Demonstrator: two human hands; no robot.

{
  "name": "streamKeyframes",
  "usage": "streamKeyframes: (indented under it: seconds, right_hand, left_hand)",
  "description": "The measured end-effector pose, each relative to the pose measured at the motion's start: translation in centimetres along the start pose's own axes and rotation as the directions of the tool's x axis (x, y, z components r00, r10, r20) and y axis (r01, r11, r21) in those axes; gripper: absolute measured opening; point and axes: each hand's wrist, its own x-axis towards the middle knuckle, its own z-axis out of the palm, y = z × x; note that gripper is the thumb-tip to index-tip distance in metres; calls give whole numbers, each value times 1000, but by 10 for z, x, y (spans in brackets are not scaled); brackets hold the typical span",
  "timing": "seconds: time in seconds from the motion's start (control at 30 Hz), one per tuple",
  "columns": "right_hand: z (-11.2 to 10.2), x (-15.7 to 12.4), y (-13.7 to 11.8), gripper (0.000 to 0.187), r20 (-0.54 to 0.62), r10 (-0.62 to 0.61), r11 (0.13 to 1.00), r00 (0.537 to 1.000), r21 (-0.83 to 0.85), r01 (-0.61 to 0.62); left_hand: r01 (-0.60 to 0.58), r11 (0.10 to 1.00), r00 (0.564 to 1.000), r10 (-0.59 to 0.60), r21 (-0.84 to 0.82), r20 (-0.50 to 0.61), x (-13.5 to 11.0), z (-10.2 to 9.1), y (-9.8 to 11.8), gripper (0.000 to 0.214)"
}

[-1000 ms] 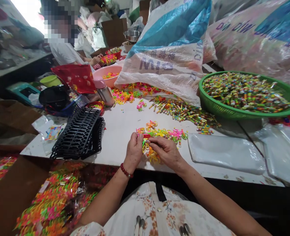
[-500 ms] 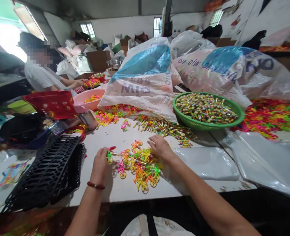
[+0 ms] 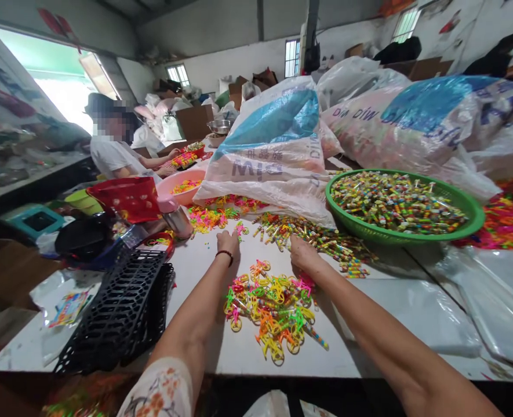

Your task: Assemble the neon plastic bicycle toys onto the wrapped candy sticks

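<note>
My left hand (image 3: 229, 244) is stretched forward over the white table, its fingers curled in. A small pink and green plastic toy bicycle (image 3: 241, 231) touches or nearly touches its fingertips. At the near edge of a heap of striped candy-filled tubes (image 3: 277, 231), my right hand (image 3: 304, 255) is bent downward with fingers drawn together. What either hand pinches is hidden. Between my forearms lies a pile of coloured toy bicycles (image 3: 273, 307) with some striped tubes among them. Farther off is another heap of pink and yellow toy pieces (image 3: 210, 218).
A green basket (image 3: 469, 231) full of tubes stands right, beside flat clear plastic bags (image 3: 417, 313). Large printed sacks (image 3: 269, 139) block the back. Black plastic racks (image 3: 121, 307), a steel flask (image 3: 178, 220) and a red bag (image 3: 126, 200) are left. A co-worker (image 3: 117, 150) sits beyond.
Both hands have left the sides of the bicycle pile. My left reached forward to the lone toy bicycle, my right to the tube heap. The view has swung left.
</note>
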Motion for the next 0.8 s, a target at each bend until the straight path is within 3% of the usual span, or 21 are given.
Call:
streamKeyframes:
  seconds: [0.13, 0.23, 0.33, 0.47, 0.67, 0.8]
  right_hand:
    - [-12, -22, 3, 21, -50, -42, 995, 998, 87, 46]
    - [-21, -47, 2, 12, -79, -26, 956, 997, 288, 48]
    - [-25, -72, -2, 7, -56, 15, 827, 998, 562, 19]
    - [-24, -99, -11, 19, 65, -3, 676, 998, 735, -46]
    - [-18, -127, -20, 23, 130, -96, 539, 987, 840, -58]
    - [-20, -141, -14, 27, 131, -105, 557, 986, 829, -51]
  left_hand:
    - [4, 1000, 1000, -5, 3, 29, 22, 12, 4, 29]
    - [8, 999, 997, -5, -43, 71, 24, 13, -7, 37]
    - [10, 992, 996, 2, -128, 93, 14, 8, -23, 30]
    - [26, 984, 998, -14, -178, 68, 1, -4, -38, 13]
    - [47, 998, 999, -47, -31, -1, 13, -32, -35, 10]
    - [12, 988, 1000, -8, 151, -21, 32, -39, -17, 11]
